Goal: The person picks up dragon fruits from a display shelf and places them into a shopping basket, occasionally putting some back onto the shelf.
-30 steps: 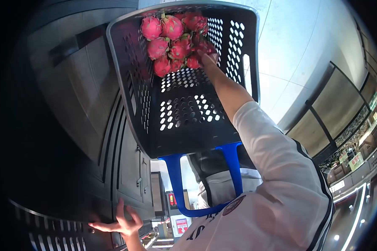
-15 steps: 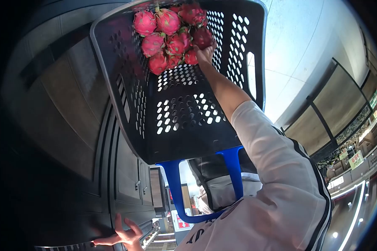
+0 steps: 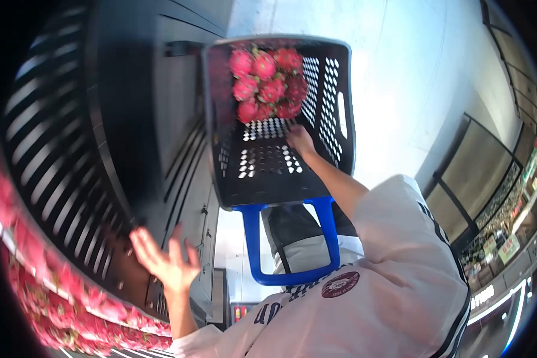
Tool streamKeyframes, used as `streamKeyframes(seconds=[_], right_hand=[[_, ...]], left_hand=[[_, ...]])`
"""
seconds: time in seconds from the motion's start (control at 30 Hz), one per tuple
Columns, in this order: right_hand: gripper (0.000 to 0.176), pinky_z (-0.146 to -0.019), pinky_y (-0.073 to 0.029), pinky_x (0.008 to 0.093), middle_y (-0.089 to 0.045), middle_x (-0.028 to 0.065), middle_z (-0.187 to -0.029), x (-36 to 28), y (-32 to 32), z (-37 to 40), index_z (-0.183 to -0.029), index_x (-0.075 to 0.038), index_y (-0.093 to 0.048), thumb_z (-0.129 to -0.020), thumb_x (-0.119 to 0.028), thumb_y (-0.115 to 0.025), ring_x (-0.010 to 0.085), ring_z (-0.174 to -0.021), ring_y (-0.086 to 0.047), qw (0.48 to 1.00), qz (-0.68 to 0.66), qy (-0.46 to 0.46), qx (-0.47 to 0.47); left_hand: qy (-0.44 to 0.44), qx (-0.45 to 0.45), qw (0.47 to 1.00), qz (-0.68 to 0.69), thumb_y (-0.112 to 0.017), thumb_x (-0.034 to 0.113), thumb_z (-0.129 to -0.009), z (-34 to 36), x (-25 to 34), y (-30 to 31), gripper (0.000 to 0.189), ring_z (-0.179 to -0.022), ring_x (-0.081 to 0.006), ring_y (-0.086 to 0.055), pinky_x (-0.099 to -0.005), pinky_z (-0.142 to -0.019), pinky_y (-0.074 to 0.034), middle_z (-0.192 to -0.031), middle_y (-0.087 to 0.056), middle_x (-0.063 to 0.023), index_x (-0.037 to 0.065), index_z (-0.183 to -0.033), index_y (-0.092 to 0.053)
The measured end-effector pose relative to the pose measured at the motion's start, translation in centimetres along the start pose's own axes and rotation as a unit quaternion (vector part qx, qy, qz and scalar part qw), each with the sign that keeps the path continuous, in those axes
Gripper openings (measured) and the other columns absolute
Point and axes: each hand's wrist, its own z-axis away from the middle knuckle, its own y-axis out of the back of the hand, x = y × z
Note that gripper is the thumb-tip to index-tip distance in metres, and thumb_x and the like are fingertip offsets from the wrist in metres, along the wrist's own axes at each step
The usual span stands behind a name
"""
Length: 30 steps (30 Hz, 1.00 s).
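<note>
Several pink dragon fruits are piled at the far end of a black perforated shopping basket with a blue handle. Just below the pile, inside the basket, my right hand is apart from the fruit. It is blurred, with its fingers loosely apart and nothing visible in them. On the left, my left hand is raised with spread fingers and holds nothing. It is near the edge of a dark slatted display stand.
More dragon fruits lie in rows at the lower left, past the slatted stand. Dark cabinets run along the basket's left side. Pale floor stretches to the right, with dark-framed panels beyond.
My right hand has drawn back from a dragon fruit at the pile's right side. My left hand has risen and opened wider. The view has shifted, showing the display of dragon fruits at left.
</note>
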Motion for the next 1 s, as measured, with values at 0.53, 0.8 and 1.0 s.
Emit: streamKeyframes(seconds=[0.53,0.8,1.0], right_hand=[[0.034,-0.073,-0.061,0.0315,-0.056,0.0053,-0.082,-16.8,7.5,23.1,-0.118,-0.003,-0.062,-0.086,0.002,-0.056,0.015,-0.075,-0.062,0.988,-0.054,0.134,-0.05],[0.039,-0.08,-0.058,0.0314,-0.057,0.0034,-0.091,-24.2,2.1,31.1,-0.128,-0.006,-0.056,-0.092,0.008,-0.053,0.016,-0.081,-0.064,0.93,-0.16,0.287,-0.165],[0.039,-0.077,-0.058,0.03,-0.055,0.0014,-0.091,-26.9,-2.0,36.4,-0.128,-0.007,-0.056,-0.092,0.007,-0.058,0.0142,-0.084,-0.064,0.908,-0.125,0.347,-0.2]], left_hand=[[-0.033,0.083,0.981,0.17,-0.068,0.014,-0.068,-0.6,-0.5,1.2,0.027,-0.15,-0.04,-0.023,-0.0496,-0.121,-0.025,-0.161,-0.025,-0.0228,0.003,-0.092,-0.063],[-0.044,0.133,0.975,0.173,-0.066,0.015,-0.069,0.2,-0.8,0.8,0.022,-0.149,-0.0402,-0.024,-0.051,-0.12,-0.026,-0.161,-0.026,-0.0235,0.004,-0.087,-0.064],[-0.044,0.133,0.972,0.19,-0.068,0.015,-0.069,0.5,-0.9,0.6,0.026,-0.152,-0.0359,-0.017,-0.0468,-0.122,-0.022,-0.162,-0.024,-0.0215,-0.001,-0.09,-0.066]])
